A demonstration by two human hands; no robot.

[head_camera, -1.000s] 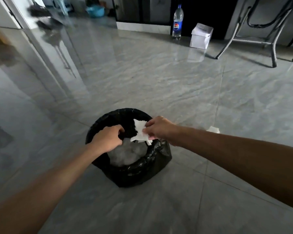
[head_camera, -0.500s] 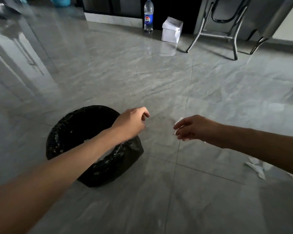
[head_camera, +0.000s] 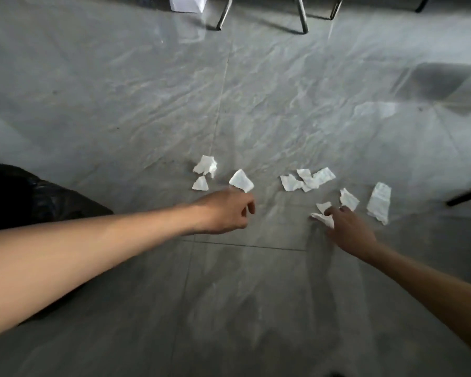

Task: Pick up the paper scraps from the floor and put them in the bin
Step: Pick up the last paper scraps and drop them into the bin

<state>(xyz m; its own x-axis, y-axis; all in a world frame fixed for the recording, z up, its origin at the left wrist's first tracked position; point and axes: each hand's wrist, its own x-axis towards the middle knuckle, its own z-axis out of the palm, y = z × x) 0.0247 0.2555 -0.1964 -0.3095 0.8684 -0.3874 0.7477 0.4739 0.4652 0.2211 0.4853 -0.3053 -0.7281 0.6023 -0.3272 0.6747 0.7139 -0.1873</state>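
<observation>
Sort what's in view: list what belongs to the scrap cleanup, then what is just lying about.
Part of the job:
- paper scraps scattered on the floor
- black-lined bin at the left edge
- left hand, near a scrap
- right hand, fingertips on a scrap

Just lying about:
- white box at the top
- metal chair legs

No readable text — paper scraps (head_camera: 379,200), white box (head_camera: 186,2) blank.

Both hands reach forward, left (head_camera: 226,210) loosely curled, right (head_camera: 350,229) seemingly spread.
</observation>
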